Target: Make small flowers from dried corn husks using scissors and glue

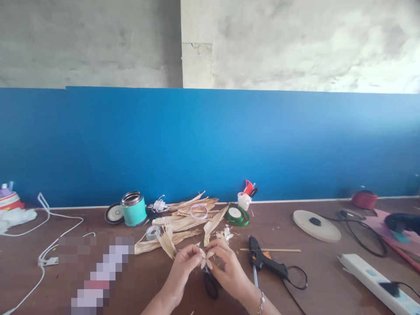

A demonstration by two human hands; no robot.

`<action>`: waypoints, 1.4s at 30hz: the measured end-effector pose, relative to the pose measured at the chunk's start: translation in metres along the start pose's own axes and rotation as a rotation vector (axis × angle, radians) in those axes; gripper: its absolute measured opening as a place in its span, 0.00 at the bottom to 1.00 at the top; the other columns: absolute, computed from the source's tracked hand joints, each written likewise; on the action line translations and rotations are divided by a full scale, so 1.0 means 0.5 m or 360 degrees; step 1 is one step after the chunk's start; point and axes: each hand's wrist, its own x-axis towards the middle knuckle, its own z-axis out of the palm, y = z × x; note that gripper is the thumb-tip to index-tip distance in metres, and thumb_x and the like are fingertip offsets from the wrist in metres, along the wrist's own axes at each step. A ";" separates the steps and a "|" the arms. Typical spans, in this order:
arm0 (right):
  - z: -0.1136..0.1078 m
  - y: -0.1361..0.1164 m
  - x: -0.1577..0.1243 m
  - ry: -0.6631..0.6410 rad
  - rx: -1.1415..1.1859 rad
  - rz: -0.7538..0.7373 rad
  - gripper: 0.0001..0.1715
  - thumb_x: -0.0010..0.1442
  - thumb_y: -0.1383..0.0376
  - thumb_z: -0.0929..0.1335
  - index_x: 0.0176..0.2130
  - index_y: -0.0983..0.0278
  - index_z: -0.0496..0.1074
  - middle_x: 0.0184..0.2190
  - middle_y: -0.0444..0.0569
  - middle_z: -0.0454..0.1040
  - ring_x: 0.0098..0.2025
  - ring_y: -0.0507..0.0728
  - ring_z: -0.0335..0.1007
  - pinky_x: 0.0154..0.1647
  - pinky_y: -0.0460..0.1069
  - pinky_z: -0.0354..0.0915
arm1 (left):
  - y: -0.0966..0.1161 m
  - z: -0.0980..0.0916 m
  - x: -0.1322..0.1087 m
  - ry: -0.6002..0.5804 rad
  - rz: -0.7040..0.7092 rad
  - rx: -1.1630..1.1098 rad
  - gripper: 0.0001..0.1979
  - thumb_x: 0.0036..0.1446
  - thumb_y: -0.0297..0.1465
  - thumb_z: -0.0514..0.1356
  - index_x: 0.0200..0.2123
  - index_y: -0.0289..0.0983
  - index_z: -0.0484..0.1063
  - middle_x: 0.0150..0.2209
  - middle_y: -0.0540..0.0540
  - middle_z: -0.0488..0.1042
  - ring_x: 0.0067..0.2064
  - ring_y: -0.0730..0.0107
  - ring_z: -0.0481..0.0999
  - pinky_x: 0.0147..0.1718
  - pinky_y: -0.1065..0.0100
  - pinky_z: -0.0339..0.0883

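Note:
Between my two hands is a small pale flower (pixel 206 261) with pointed petals that look cut from dried husk. My left hand (pixel 184 267) pinches it from the left with thumb and forefinger. From the right, the fingers of my right hand (pixel 226 266) close on its petals. Just below the flower lie black-handled scissors (pixel 211 286), partly hidden by my right hand. Beyond my hands, dried corn husks (pixel 183 222) are spread on the table. Another pale husk flower (pixel 225 234) lies just past my right fingers.
A black glue gun (pixel 267 260) lies right of my hands, across a thin wooden stick (pixel 278 250). Behind are a green ribbon roll (pixel 242 222), a white cup of tools (pixel 244 201) and a turquoise jar (pixel 134 210). A power strip (pixel 377 280) and round lid (pixel 323 232) occupy the right.

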 end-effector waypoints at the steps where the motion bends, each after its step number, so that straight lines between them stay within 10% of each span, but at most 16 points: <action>1: 0.001 0.002 -0.001 0.0003 0.0002 0.0003 0.06 0.56 0.71 0.65 0.28 0.63 0.70 0.34 0.49 0.70 0.38 0.56 0.67 0.40 0.49 0.64 | -0.001 -0.001 0.000 -0.0006 -0.0009 0.0005 0.13 0.45 0.39 0.64 0.22 0.36 0.68 0.20 0.53 0.64 0.26 0.72 0.61 0.32 0.69 0.54; 29: -0.001 0.005 0.003 0.0139 0.0072 -0.0071 0.09 0.57 0.71 0.65 0.27 0.62 0.71 0.31 0.48 0.72 0.35 0.55 0.68 0.37 0.49 0.65 | -0.015 0.001 -0.002 -0.0097 0.0013 -0.0288 0.10 0.48 0.37 0.62 0.25 0.35 0.71 0.23 0.50 0.69 0.28 0.70 0.64 0.32 0.69 0.57; 42: 0.004 0.012 -0.001 0.0209 0.0104 0.0034 0.06 0.54 0.70 0.67 0.26 0.62 0.72 0.27 0.46 0.69 0.32 0.54 0.66 0.34 0.47 0.63 | -0.033 -0.002 0.008 0.0005 0.0312 0.0420 0.10 0.47 0.38 0.65 0.23 0.37 0.75 0.28 0.49 0.71 0.35 0.65 0.67 0.36 0.69 0.58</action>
